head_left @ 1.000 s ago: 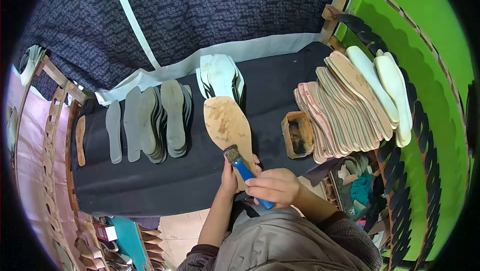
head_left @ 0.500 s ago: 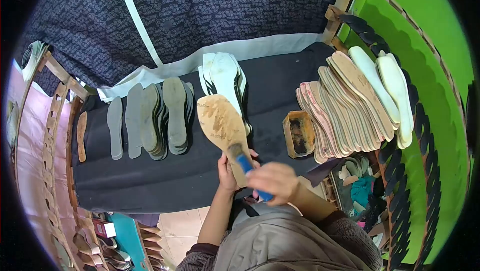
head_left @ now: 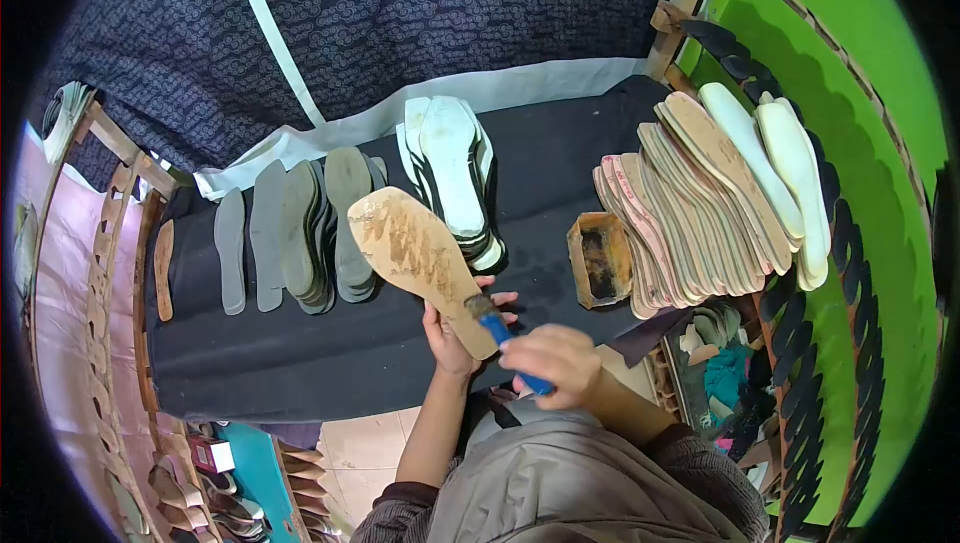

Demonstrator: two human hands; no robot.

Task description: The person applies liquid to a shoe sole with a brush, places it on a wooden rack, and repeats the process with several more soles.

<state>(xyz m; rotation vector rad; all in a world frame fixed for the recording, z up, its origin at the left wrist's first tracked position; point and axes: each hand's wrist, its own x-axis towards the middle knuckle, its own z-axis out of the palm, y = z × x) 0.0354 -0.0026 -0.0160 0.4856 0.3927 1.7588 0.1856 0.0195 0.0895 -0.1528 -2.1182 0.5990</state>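
A tan insole (head_left: 415, 248) with brown wet-looking smears is held up over the dark cloth, tilted to the upper left. My left hand (head_left: 455, 338) grips its narrow heel part from beneath, fingertips showing past the right edge. My right hand (head_left: 555, 363) is closed round the blue handle of a brush (head_left: 495, 323), whose dark bristles touch the insole near its narrow part. To the right stands an open, stained box (head_left: 602, 261) with dark residue inside. Behind the held insole lies a pile of white insoles (head_left: 450, 168).
Grey insole stacks (head_left: 303, 233) lie on the black-covered table (head_left: 270, 373) at left, beside a lone brown strip (head_left: 163, 271). A long fanned row of tan insoles (head_left: 700, 213) fills the right side. Wooden racks (head_left: 115, 213) border the table.
The held insole has swung its wide end to the left and uncovered more of the white pile. Both hands remain closed on the same things, with the brush slightly higher on the view.
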